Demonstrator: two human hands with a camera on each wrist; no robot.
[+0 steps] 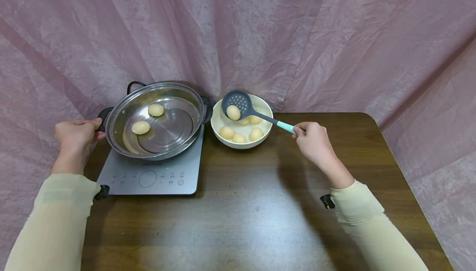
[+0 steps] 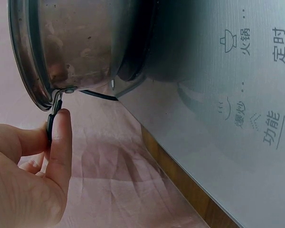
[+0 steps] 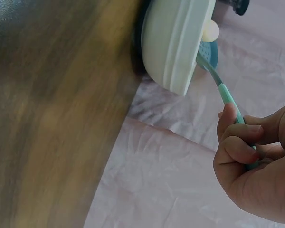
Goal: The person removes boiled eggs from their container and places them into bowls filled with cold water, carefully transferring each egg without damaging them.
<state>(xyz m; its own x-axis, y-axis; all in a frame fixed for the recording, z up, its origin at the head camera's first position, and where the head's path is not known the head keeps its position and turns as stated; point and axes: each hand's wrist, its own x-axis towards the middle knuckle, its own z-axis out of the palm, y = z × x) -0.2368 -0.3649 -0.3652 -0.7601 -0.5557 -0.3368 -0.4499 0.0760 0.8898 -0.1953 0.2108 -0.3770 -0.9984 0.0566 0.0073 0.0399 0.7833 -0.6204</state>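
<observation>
While left hand (image 1: 77, 134) pinches pot handle (image 1: 104, 115), right hand (image 1: 313, 142) curled, gripping skimmer (image 1: 262, 116).

Head camera looks down; side-on and close, left wrist view shares its pan (image 1: 171, 124), right its bowl (image 3: 166, 42).

grey cooktop (image 2: 204, 156): "火锅" (image 2: 245, 42) beside pot sign (image 2: 228, 41), "爆炒" (image 2: 240, 114), "定时" (image 2: 279, 45), "功能" (image 2: 271, 128); power sign (image 1: 180, 182)

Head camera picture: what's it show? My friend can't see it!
The right hand holds a slotted spoon carrying one egg over a white bowl of eggs. The left hand grips the handle of a pot, two eggs inside, on a cooktop.
</observation>
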